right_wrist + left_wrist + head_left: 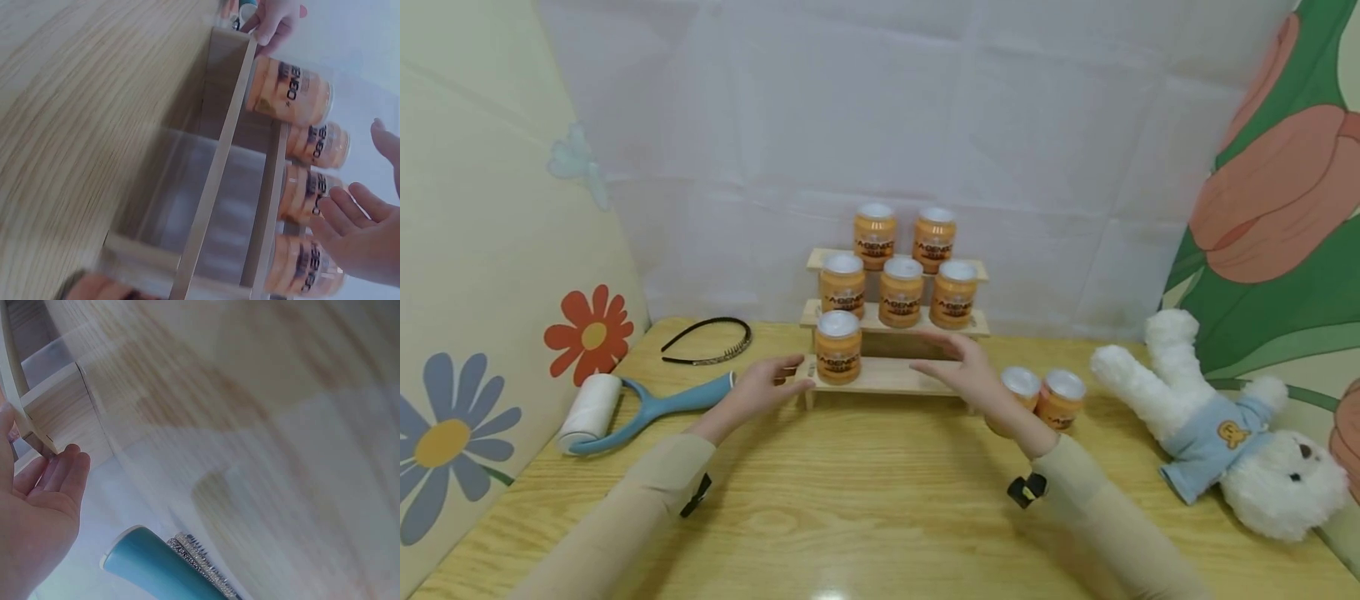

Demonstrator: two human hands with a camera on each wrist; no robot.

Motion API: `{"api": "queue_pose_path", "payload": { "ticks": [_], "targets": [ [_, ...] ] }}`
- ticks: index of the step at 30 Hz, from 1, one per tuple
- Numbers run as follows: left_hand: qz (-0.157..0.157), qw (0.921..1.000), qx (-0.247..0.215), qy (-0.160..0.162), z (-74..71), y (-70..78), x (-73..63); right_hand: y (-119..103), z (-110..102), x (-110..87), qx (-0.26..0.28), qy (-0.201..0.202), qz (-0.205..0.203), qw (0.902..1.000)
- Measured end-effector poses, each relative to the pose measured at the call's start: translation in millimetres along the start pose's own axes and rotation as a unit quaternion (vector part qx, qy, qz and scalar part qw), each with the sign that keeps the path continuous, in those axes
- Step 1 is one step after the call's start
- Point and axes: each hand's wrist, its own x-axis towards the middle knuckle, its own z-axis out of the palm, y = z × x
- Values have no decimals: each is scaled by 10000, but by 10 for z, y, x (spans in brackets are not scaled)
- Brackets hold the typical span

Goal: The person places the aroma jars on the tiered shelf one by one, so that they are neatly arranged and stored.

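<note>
A three-step wooden display rack (898, 377) holds orange cans with pale lids: two on top, three in the middle, and one can (838, 354) at the left of the lowest step. My left hand (760, 387) holds the left end of that step, its thumb and fingers on either side of the wood in the right wrist view. Over the right part of the same step, my right hand (966, 375) is spread with nothing in it. Two more cans stand on the table right of the rack; one can (1060, 404) is plain, the other partly hidden by my right wrist.
On the left lie a blue-handled lint roller (658, 408) and a black headband (707, 342). A white plush dog (1217, 433) in a blue shirt lies on the right of the wooden table (820, 500). A white cloth (910, 108) hangs behind the rack.
</note>
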Motion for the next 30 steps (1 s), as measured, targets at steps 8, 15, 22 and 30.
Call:
{"api": "queue_pose_path", "payload": {
  "ticks": [8, 15, 22, 30],
  "targets": [
    [28, 10000, 46, 17, -3, 4, 5, 109, -389, -198, -397, 133, 197, 9989],
    [-53, 10000, 24, -13, -2, -2, -4, 194, -643, -381, -744, 46, 518, 9959],
    [-33, 10000, 45, 2, 11, -21, 13, 338, -883, -524, -855, -39, 673, 9941],
    [28, 10000, 71, 42, 12, -25, 10, 519, -1128, -621, -999, 79, 859, 9912]
  ]
}}
